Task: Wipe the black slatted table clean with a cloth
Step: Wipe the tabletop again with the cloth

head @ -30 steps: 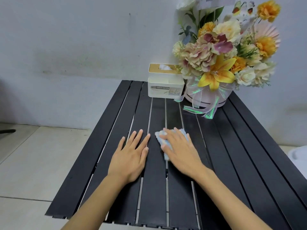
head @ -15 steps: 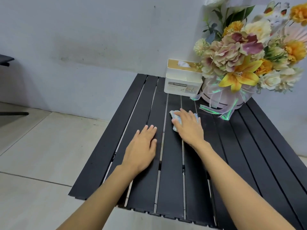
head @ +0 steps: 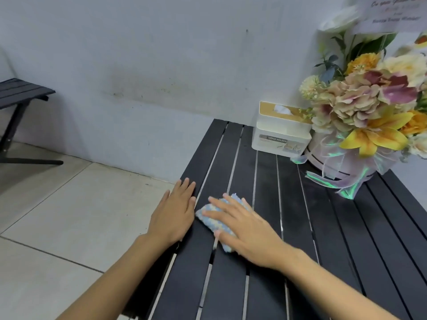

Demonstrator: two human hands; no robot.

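The black slatted table [head: 323, 239] fills the lower right of the head view. A small blue, white and yellow knitted cloth [head: 209, 214] lies on its left slats. My right hand [head: 245, 225] presses flat on the cloth with straight, spread fingers and covers most of it. My left hand [head: 175, 211] rests flat on the table's left edge, just beside the cloth, fingers straight and pointing away from me.
A white tissue holder [head: 280, 132] stands at the table's far end by the wall. A flower bouquet in a ribboned pot [head: 369, 116] stands to its right. A second black slatted table [head: 20, 93] stands far left on the tiled floor [head: 69, 215].
My right hand has slid the cloth from near the tissue holder back and left, onto the left slats. My left hand has shifted left to the table's edge. The view has turned left.
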